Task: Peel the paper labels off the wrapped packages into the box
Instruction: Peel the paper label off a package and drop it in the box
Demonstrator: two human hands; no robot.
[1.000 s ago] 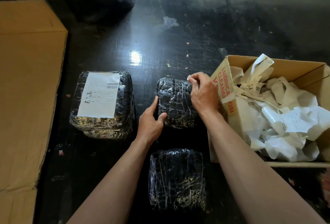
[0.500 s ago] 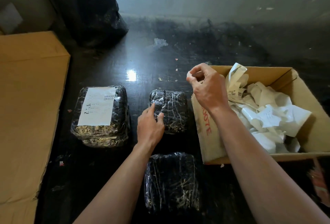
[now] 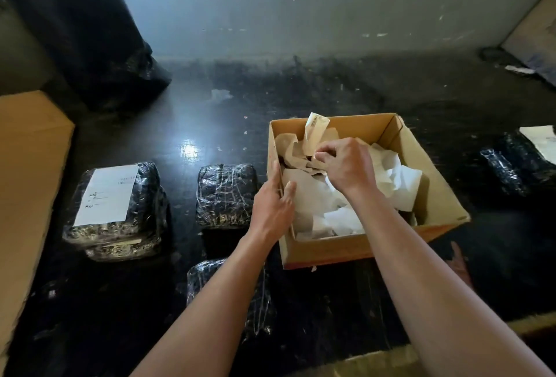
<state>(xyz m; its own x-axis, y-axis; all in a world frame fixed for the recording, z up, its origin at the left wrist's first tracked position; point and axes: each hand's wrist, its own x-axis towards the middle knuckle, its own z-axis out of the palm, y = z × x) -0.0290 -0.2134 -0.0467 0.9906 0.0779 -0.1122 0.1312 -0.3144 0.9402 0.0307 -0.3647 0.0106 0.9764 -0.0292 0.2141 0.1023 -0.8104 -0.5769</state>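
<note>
The cardboard box [image 3: 433,193] is seen on the dark floor [image 3: 228,124], filled with peeled paper labels [image 3: 313,196]. Its left wall is gripped by the left hand [image 3: 272,206], thumb inside. The right hand [image 3: 346,167] is held over the pile, fingers [image 3: 323,155] pinched narrow; whether a scrap is held cannot be told. One labelled package [image 3: 114,205] lies well left; a bare wrapped package [image 3: 225,194] lies just beside the box.

Both hands, left [image 3: 272,205] and right [image 3: 346,166], at the paper-filled box [image 3: 436,196].
</note>
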